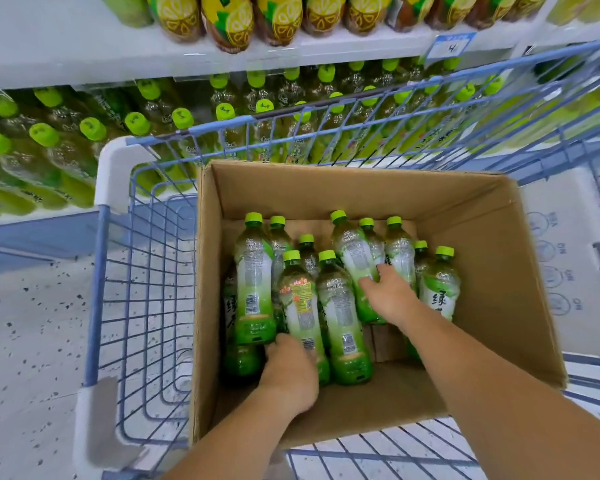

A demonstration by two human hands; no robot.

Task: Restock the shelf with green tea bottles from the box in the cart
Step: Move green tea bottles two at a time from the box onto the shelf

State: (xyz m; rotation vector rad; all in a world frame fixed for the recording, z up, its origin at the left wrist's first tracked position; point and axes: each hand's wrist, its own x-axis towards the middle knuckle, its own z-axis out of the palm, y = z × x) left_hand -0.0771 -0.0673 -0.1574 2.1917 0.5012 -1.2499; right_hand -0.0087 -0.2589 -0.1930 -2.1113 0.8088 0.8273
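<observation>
An open cardboard box sits in a blue wire cart. Several green tea bottles with lime caps lie and lean inside it. Both my hands reach down into the box. My left hand wraps the lower end of a bottle with an orange label patch. My right hand grips the body of a tilted bottle further back. The shelf behind the cart holds rows of the same green tea bottles.
An upper shelf carries yellow lemon tea bottles and a blue price tag. A second printed carton stands to the right of the box in the cart. Speckled floor lies to the left.
</observation>
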